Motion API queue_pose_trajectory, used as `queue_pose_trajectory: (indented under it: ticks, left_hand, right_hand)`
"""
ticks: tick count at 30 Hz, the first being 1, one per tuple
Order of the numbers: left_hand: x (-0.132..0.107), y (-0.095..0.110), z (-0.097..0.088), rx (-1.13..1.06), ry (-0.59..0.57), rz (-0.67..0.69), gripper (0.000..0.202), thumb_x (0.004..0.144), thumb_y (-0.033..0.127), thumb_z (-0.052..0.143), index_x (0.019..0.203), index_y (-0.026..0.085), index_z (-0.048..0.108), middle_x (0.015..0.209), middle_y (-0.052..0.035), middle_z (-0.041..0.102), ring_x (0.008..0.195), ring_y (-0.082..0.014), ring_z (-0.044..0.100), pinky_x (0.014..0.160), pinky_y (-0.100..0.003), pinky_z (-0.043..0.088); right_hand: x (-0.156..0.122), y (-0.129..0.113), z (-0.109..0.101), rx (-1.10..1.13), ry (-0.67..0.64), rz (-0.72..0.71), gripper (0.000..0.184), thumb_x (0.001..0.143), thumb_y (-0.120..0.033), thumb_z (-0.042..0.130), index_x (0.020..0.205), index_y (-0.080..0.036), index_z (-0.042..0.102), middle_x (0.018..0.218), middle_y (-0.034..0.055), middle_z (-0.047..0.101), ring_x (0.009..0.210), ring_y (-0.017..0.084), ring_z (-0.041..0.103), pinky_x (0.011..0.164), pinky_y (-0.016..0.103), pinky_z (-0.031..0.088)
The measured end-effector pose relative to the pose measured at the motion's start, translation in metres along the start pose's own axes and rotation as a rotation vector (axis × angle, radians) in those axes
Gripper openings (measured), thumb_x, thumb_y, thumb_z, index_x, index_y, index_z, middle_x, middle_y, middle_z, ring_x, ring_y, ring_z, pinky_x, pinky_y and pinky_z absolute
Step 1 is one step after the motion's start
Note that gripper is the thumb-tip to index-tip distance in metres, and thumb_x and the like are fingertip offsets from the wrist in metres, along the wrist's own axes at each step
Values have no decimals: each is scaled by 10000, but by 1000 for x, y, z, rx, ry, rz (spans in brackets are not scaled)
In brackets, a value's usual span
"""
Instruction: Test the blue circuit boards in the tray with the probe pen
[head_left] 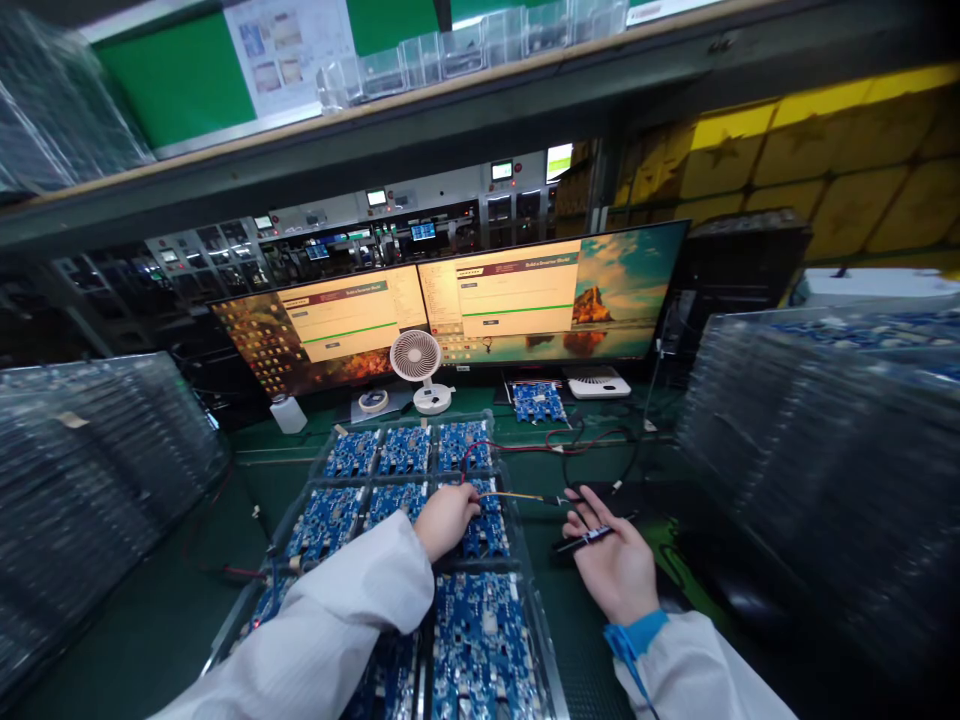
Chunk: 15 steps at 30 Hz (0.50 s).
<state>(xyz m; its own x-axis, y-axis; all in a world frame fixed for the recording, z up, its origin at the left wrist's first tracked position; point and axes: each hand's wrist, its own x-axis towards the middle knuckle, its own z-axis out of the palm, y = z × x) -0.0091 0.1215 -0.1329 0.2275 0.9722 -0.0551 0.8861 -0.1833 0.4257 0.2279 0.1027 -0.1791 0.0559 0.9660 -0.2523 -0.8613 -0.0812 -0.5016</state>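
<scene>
Left hand [444,520] curled on a blue circuit board [486,528] in the clear tray [525,520]; beside the tray, right hand [613,565] fingers closed around what looks like a black pen-shaped probe [592,538].

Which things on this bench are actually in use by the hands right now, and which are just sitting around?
In use:
- left hand, on a blue circuit board in the clear tray
- right hand, holding a dark pen-like tool
- thin cable running between the hands

Lying about:
- small white fan
- white bottle
- two monitors
- tray stacks at both sides
- separate board by the monitors
</scene>
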Motion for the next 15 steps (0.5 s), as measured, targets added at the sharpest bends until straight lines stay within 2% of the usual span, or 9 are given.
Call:
queue_pose_trajectory:
  ticks: [7, 15]
  left_hand:
    - [1, 1, 0, 7, -3, 12, 176, 842, 232, 513, 898, 177, 671, 941, -84, 725, 915, -213, 651, 850, -292, 462]
    - [0, -2, 2, 12, -15, 9, 178, 846, 229, 498, 912, 172, 653, 944, -86, 724, 920, -206, 661, 845, -281, 473]
  right_hand:
    - [-2, 0, 2, 16, 26, 7, 322, 677, -232, 572, 973, -160, 676, 1068, 104, 629, 760, 169, 562, 606, 285, 519]
    - [-4, 1, 5, 25, 45, 23, 329, 671, -223, 575, 974, -146, 679, 1061, 112, 639, 841, 176, 587, 696, 286, 544]
